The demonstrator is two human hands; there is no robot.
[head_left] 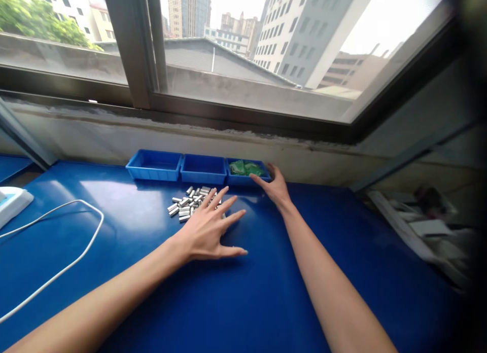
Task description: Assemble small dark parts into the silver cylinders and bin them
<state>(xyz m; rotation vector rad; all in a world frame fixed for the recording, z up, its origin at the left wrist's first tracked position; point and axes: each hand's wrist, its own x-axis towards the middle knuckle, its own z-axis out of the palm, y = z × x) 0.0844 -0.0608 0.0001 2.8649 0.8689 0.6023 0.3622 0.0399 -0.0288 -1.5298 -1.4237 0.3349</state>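
Toward the back of the surface (236,312), note blue bin (240,181) of green packets (238,167), long axis crosswise, right hand (278,187) nearer, at its right end, grip unclear, left hand (207,228) spread open over metal pieces (184,210).

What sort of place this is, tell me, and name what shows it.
Likely a workshop or small factory, though little of the room shows. The signs: a row of blue bins, a pile of small metal pieces and a broad blue tabletop.
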